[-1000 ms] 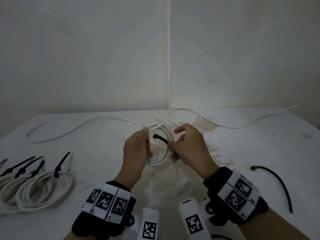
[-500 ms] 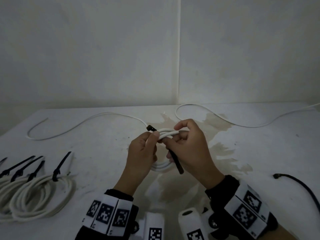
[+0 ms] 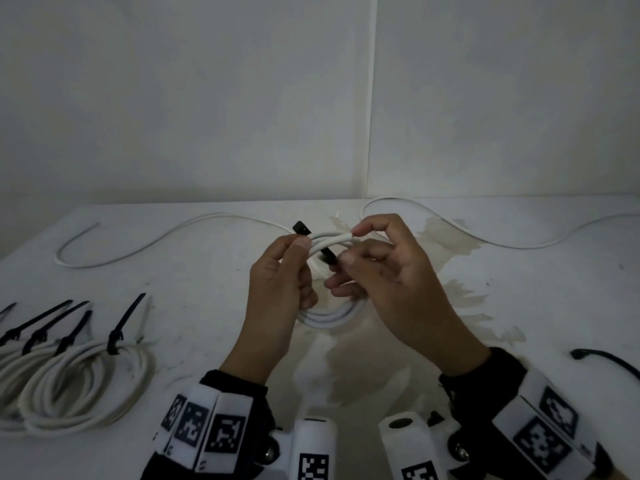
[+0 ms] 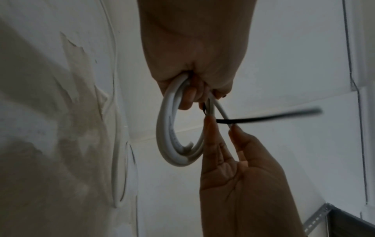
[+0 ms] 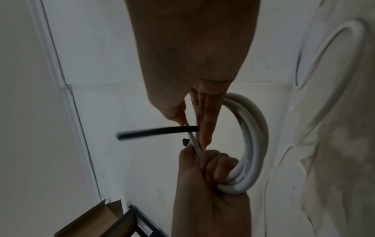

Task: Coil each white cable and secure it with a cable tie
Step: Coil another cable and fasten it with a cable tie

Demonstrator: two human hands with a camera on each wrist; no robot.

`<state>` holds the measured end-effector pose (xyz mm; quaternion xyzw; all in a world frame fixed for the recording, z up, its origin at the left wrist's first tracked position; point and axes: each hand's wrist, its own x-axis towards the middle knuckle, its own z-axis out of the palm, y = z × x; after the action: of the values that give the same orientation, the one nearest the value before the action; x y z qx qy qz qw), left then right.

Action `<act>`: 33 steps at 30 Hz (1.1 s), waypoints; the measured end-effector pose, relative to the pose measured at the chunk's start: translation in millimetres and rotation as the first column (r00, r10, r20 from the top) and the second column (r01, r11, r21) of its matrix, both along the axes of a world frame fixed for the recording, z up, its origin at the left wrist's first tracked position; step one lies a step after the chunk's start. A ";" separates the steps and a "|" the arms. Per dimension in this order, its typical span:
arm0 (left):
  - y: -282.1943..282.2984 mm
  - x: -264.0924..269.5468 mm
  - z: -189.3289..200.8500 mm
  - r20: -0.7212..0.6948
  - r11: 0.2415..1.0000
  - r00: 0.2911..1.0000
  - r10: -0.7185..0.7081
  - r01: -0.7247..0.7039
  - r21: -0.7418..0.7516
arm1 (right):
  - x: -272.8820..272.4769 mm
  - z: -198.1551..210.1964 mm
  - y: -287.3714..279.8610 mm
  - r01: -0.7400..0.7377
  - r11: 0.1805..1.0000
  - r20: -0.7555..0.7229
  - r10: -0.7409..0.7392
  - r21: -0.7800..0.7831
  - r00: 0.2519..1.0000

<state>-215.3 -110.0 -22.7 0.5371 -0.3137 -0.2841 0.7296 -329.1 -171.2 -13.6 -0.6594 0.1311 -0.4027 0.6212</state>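
My left hand [image 3: 292, 268] grips a coiled white cable [image 3: 329, 317] by its top, raised off the table [image 3: 207, 306]. A black cable tie [image 3: 328, 255] lies across the coil's bunched strands, its head [image 3: 301, 227] sticking out behind my left thumb. My right hand [image 3: 360, 258] pinches the tie's strap against the coil, index finger on top. In the left wrist view the coil [image 4: 172, 128] hangs from my left hand [image 4: 194, 64] and the strap [image 4: 263, 117] juts sideways. The right wrist view shows the strap [image 5: 158, 130] crossing the cable below my right hand [image 5: 192, 72].
Several tied coils [image 3: 79, 375] with black ties lie at the front left. One loose white cable [image 3: 138, 244] runs along the back left, another [image 3: 485, 237] along the back right. A spare black tie [image 3: 606, 362] lies at the right edge. The wall stands close behind.
The tie has gone from my right hand's approach to lying across the coil; its tail, hanging toward me half a second ago, is now tucked in under my right fingers.
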 end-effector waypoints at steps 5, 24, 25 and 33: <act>4.0 4.3 5.2 0.057 0.999 0.997 0.046 -0.045 -0.020 | 1.5 0.2 6.0 -0.034 0.922 -0.077 0.005 -0.385 0.997; 3.9 -3.3 5.3 0.032 0.998 0.998 -0.059 0.059 -0.001 | -3.4 4.8 -2.2 0.116 0.953 -0.019 -0.127 -0.280 0.992; 4.1 -5.4 5.0 0.052 0.998 0.997 -0.063 0.063 -0.009 | -3.6 4.5 -3.1 0.138 0.953 -0.041 -0.154 -0.271 0.987; 5.3 -11.0 4.3 0.114 0.999 0.992 -0.049 0.051 -0.015 | -4.7 4.1 -3.3 0.147 0.946 -0.100 -0.182 -0.288 0.978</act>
<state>-226.3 -104.7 -18.4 0.5378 -0.3708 -0.2683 0.7080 -333.8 -174.5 -9.5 -0.7511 0.1664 -0.4253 0.4768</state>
